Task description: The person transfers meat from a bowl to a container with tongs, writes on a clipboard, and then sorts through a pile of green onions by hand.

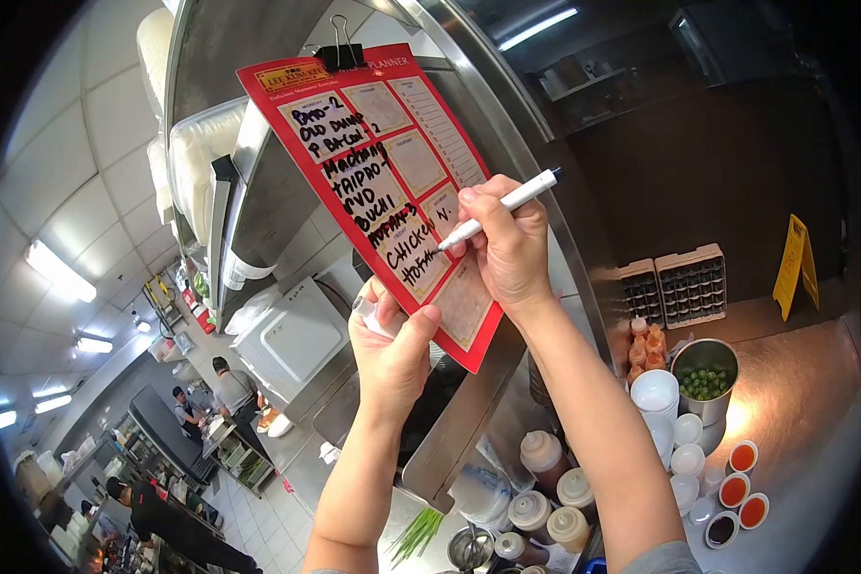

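Note:
A red-bordered weekly planner sheet (320, 196) hangs tilted in front of me, with black handwritten lines down its left boxes. At its top edge a black binder clip (342, 55) grips it. My right hand (512, 253) is closed around a white marker (528, 191), whose tip is right at the lowest written line. With thumb in front and fingers bent behind, my left hand (392, 349) pinches the sheet's lower left edge. A small white piece (373, 320), shaped like a marker cap, sits in the left fingers.
Steel shelving (244, 182) stands behind the planner. Below right, sauce bottles (542, 454), cups of red sauce (735, 490) and a steel pot of green vegetables (706, 378) crowd a steel counter (794, 402). A yellow folding sign (796, 266) is farther back. People (167, 526) work at lower left.

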`<state>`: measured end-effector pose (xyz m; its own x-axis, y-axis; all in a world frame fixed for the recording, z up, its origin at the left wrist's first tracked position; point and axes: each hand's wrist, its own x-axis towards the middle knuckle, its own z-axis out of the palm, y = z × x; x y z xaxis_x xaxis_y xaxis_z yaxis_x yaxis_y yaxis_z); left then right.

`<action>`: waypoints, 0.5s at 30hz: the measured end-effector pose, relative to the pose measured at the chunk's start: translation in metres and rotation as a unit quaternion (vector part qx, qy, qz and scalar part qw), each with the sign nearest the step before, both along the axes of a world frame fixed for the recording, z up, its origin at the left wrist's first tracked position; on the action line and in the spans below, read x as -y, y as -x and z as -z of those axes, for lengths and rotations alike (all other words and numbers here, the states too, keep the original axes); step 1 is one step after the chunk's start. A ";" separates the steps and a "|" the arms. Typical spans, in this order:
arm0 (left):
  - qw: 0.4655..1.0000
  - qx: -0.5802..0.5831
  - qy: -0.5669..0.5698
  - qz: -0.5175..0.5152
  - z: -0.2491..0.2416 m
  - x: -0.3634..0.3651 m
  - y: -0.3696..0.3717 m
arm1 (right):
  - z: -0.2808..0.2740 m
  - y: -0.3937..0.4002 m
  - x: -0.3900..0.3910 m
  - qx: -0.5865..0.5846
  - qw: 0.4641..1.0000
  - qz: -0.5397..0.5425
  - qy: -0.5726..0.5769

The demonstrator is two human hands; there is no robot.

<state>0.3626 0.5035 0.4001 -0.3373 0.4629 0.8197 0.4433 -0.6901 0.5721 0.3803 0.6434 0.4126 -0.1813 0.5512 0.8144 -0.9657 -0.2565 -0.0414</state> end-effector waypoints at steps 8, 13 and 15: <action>1.000 0.001 0.002 -0.013 -0.001 -0.001 -0.001 | 0.000 0.000 -0.003 0.007 0.999 -0.031 -0.008; 0.999 -0.033 -0.001 -0.003 0.001 0.001 0.010 | 0.018 -0.029 -0.007 -0.029 0.991 -0.129 0.028; 0.998 -0.022 -0.001 0.060 -0.004 0.009 0.001 | 0.035 -0.057 0.003 -0.028 0.992 -0.122 -0.009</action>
